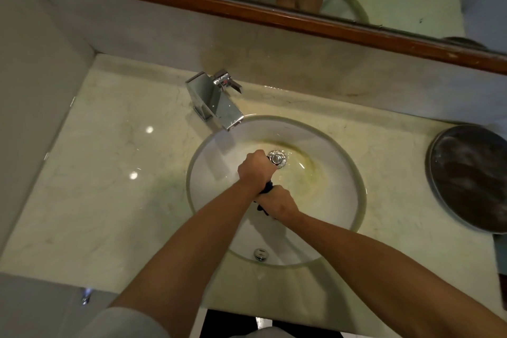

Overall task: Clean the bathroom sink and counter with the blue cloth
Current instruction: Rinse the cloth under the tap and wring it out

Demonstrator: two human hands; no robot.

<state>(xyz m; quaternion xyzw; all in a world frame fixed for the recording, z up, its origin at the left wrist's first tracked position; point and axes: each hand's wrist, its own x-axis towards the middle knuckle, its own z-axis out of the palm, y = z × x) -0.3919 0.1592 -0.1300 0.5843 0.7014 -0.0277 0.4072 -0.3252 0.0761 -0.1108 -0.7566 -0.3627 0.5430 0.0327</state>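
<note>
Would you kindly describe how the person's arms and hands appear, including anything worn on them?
Both forearms are bare to above the elbow. The left arm ends in a pale, light-coloured sleeve at the bottom edge. No gloves, watch or rings show on the left hand or the right hand.

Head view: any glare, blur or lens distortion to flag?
Head view: dim, yellowish light; two small glare spots on the counter left of the sink, plus bright reflections on the chrome faucet. Wide-angle bending curves the mirror frame. The edges are soft, and the round tray at right looks smeared. The blue cloth, between the left hand and right hand, reads nearly black.
</note>
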